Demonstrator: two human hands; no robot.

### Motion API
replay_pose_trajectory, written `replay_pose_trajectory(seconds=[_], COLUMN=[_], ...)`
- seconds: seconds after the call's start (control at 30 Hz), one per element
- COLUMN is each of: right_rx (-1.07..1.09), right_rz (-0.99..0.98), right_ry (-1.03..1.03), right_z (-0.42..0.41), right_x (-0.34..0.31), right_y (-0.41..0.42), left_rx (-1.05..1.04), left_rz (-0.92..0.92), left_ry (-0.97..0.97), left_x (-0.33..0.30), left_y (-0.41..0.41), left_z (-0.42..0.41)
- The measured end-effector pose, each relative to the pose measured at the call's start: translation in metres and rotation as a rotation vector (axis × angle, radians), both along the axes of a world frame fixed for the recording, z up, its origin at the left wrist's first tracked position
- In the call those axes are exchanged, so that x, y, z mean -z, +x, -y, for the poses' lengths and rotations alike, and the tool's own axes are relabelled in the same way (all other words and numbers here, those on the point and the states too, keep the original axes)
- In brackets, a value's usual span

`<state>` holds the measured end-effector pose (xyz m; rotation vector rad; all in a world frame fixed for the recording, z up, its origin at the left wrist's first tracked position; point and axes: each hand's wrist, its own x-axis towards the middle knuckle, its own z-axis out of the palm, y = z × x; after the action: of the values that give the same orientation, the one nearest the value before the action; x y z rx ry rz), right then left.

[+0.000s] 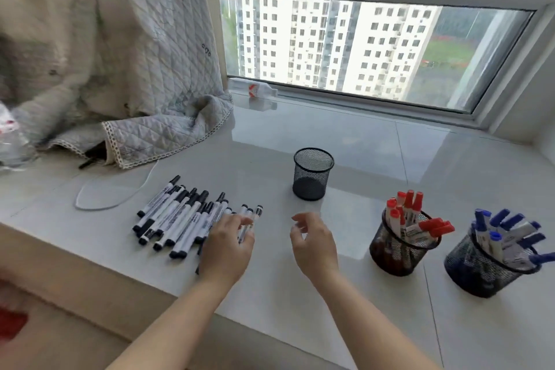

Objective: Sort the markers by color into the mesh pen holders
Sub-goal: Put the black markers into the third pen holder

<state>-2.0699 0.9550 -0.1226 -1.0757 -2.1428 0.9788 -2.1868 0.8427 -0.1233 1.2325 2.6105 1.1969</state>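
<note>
Several black-capped markers [177,219] lie in a loose pile on the white sill. My left hand [226,246] rests on the pile's right edge, fingers spread over a few markers, none lifted. My right hand [313,242] hovers just to the right, fingers curled apart and holding nothing. An empty black mesh holder [313,173] stands upright behind the hands. To the right, one mesh holder [401,252] carries red-capped markers [410,213]. Farther right, another mesh holder [480,267] carries blue-capped markers [504,228].
A quilted blanket [135,69] is heaped at the back left, with a white cable [105,198] looping out beside the pile. A plastic bottle [255,89] lies by the window frame. The sill's front edge drops off at the lower left.
</note>
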Motion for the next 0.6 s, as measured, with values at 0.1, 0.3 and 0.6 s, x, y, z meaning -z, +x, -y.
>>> replay_pose_trajectory(seconds=[0.1,0.3,0.6], right_rx=[-0.050,-0.026,0.084], right_rz=[0.078,0.215,0.585], right_ry=[-0.106,-0.152,0.067], right_z=[0.012,0.029,0.036], right_x=[0.010,0.017,0.019], right_y=[-0.031,-0.078,-0.109], left_rx=[-0.103,-0.271,-0.395], left_rz=[-0.065,-0.141,0.004], left_ry=[-0.046,-0.206,-0.256], left_x=[0.002,0.005,0.013], left_y=[-0.037,-0.103,-0.163], left_z=[0.021,0.040,0.032])
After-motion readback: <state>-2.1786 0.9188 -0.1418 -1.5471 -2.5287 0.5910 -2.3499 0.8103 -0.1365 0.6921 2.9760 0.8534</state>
